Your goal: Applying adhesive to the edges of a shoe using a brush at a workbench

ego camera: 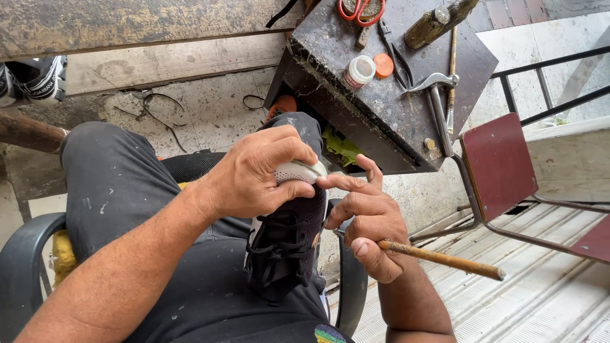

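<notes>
A person sits in a dark plastic chair (25, 254) in paint-flecked grey trousers (121, 190), seen from above. Ahead stands a worn black workbench (356, 51), its top scuffed and stained. To the right is a red metal-framed stool (499, 165), standing on pale ribbed flooring (546, 305).

On the lap lies a black shoe (286, 241) with black laces and a white toe cap, its toe pointing away from the body, just below the front edge of the workbench. The left hand (254, 174) is wrapped over the toe, fingers curled tight around the white cap and thumb pressing underneath. The right hand (368, 222) meets it from the right: its forefinger is stretched out and touching the white toe cap, while the other fingers are folded around a thin wooden stick (445, 259) that juts out to the right, pinned by the thumb.

On the workbench lie red-handled scissors (361, 11), a small white jar (359, 71) with its orange lid (383, 65) beside it, dark pliers (397, 54), a wooden-handled tool (438, 22) and a metal shoe last (435, 89) at the right edge. Another black and white shoe (35, 79) sits on the ground at far left
</notes>
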